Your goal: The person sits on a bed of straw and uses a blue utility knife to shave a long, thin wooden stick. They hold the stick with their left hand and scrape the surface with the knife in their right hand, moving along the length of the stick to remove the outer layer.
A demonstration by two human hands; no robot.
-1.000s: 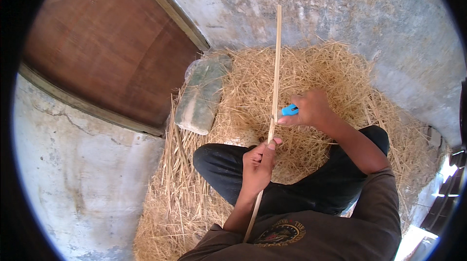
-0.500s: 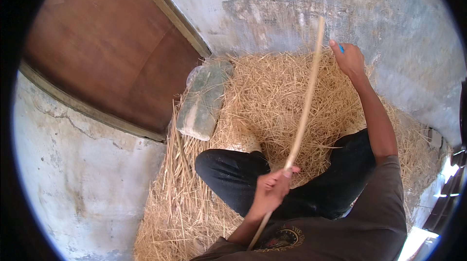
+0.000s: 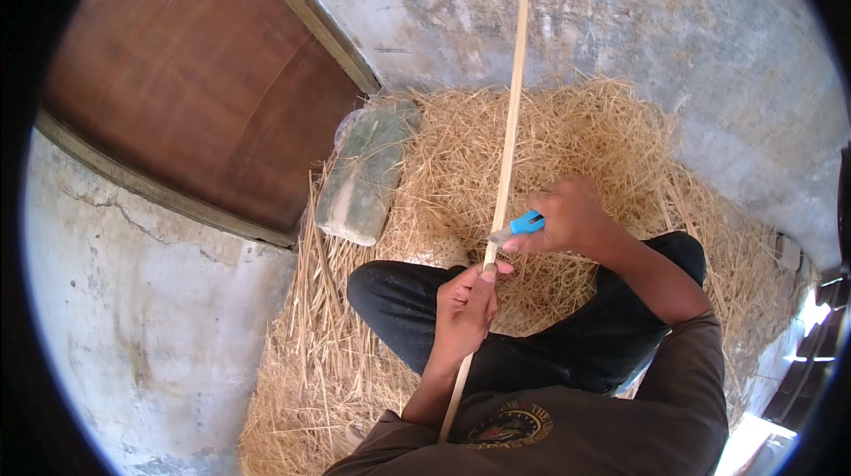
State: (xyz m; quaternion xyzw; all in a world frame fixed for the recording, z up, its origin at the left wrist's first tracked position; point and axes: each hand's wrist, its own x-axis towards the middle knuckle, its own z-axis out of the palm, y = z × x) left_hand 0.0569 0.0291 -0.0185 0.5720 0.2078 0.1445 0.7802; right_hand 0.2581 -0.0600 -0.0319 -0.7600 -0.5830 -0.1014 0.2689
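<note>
Your left hand (image 3: 461,312) fisted round long thin stick (image 3: 503,166), low over lap. Your right hand (image 3: 567,217) gripping blue-handled knife (image 3: 519,226), blade on stick just above left thumb. Stick runs out over straw pile (image 3: 576,139). Upper length looks unworked; shaving probably just started.

A person sits on a heap of straw (image 3: 567,148) by a wooden door (image 3: 186,95). The left hand (image 3: 465,308) grips a long thin stick (image 3: 507,130), while the right hand (image 3: 572,214) presses a blue-handled knife (image 3: 519,226) against it.
</note>
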